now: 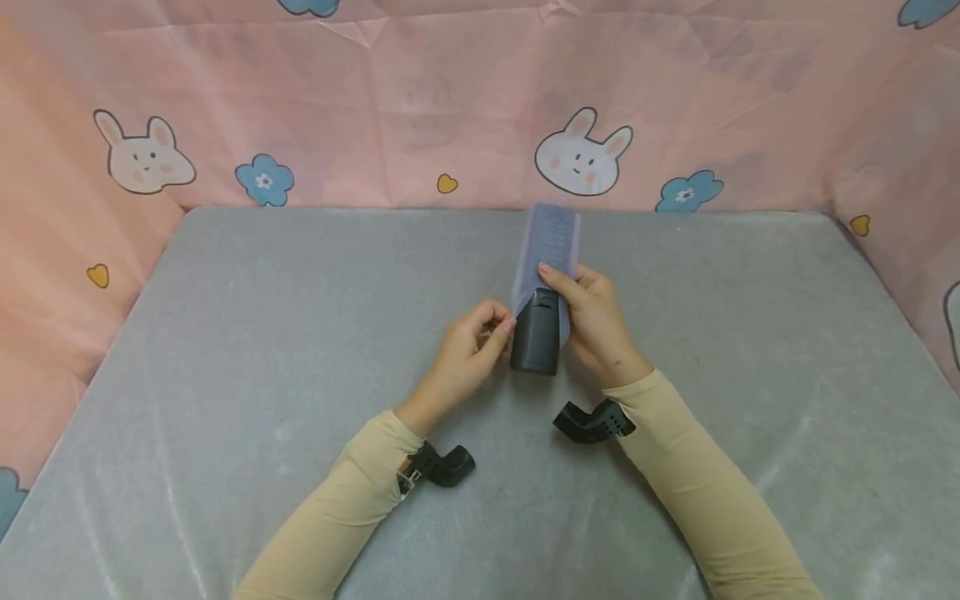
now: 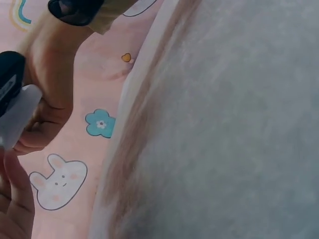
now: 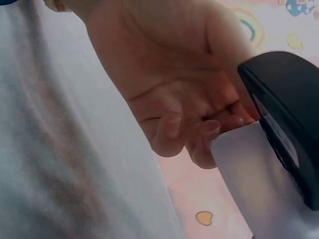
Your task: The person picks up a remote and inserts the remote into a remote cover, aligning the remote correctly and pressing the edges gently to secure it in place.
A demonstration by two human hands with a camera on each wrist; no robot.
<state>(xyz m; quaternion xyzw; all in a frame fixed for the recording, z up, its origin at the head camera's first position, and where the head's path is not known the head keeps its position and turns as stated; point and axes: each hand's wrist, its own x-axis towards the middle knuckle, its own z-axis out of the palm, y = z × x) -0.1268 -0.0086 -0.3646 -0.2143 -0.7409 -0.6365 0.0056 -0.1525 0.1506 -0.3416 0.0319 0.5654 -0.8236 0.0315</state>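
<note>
Closest in, behind each hand, a black wrist camera (image 1: pixel 450 465) pokes out of a beige sleeve (image 1: pixel 330 508). Ahead of that, the left hand (image 1: pixel 461 350), thumb and forefinger brought together, pinches at the near-left edge of a translucent bluish sheet (image 1: pixel 551 237)! Just right of those fingertips sits the black device (image 1: pixel 536 342), rounded at its near end, lying against the sheet. The right hand (image 1: pixel 600 325) grips from the other side, thumb flat on top, other fingers curled behind. The sheet runs on past that thumb, away from both hands. Beneath them, the grey tabletop (image 1: pixel 300 333); farthest off, the pink bunny-print cloth (image 1: pixel 450 100). Looks like a fine two-handed adjustment of sheet against device; the next move calls for a steady right grip and a light left pinch.
</note>
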